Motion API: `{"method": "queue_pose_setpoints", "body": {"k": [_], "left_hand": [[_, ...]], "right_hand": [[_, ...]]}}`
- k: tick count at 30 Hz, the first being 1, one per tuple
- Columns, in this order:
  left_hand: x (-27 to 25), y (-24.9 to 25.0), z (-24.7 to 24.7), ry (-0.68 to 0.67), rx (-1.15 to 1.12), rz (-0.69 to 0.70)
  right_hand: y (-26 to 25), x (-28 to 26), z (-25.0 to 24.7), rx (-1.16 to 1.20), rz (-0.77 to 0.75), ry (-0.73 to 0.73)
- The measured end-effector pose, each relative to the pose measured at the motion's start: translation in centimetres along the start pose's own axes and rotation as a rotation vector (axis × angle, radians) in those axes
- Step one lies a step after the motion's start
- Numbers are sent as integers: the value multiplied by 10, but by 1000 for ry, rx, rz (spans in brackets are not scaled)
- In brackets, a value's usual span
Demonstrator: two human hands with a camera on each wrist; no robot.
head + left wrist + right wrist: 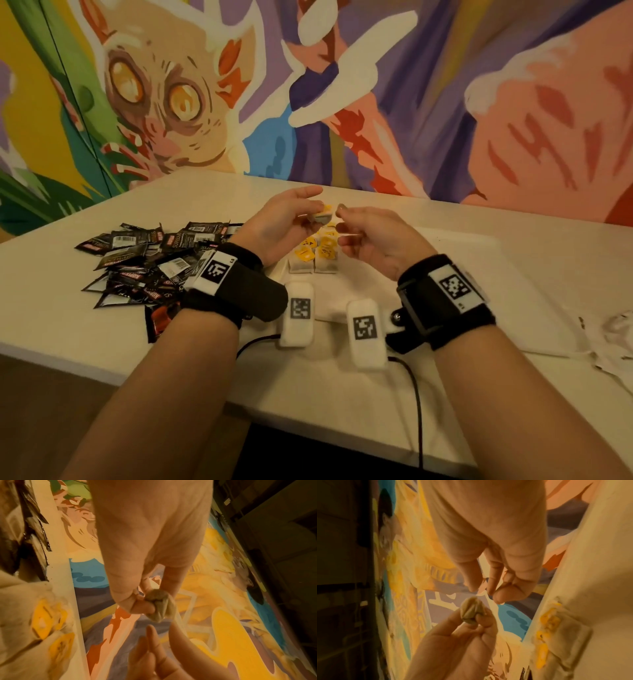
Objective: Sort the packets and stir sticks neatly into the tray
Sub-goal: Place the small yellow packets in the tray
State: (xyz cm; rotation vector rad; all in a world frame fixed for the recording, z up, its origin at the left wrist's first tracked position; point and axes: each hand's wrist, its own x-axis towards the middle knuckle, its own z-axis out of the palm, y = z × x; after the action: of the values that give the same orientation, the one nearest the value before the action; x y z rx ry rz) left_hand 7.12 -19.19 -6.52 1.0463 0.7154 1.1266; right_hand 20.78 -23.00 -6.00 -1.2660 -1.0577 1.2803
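My left hand (317, 214) pinches a small crumpled tea bag (322, 218) between thumb and fingers, raised above the table. The same tea bag (160, 604) shows grey-green and bunched in the left wrist view, and the tea bag (471, 610) sits just below my right hand's fingertips (489, 591). My right hand (340, 219) hovers beside it with thumb and fingers drawn close; whether they pinch a thin string is unclear. Several tea bags with yellow tags (313, 255) lie in rows in the white tray (455, 260). A heap of black packets (144, 263) lies to the left.
Two white marker blocks (297, 313) (364, 332) sit near the table's front edge, with a black cable (412, 394) trailing off it. Crumpled white paper (616, 329) lies at the far right. A painted mural wall stands behind the table.
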Motion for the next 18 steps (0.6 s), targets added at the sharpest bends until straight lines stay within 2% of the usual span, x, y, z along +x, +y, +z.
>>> {"method": "queue_pose_setpoints", "body": {"k": [3,7,13,16,18], "left_hand": [[1,-2,-5,-12,152,78],[0,-6,-10,-47,306,116],[-4,-7,-13,-25,414,128],[-4,-6,-13,29,421,32],[-3,-6,-17,-21,367,-94]], "right_hand": [[6,4,-3,65,-17,-74],[7,2,-3,46,-44,-130],[11,1,0,48,-115,-46],[13,2,1,14,-145,-11],[14,2,1,-15,-160,-25]]}}
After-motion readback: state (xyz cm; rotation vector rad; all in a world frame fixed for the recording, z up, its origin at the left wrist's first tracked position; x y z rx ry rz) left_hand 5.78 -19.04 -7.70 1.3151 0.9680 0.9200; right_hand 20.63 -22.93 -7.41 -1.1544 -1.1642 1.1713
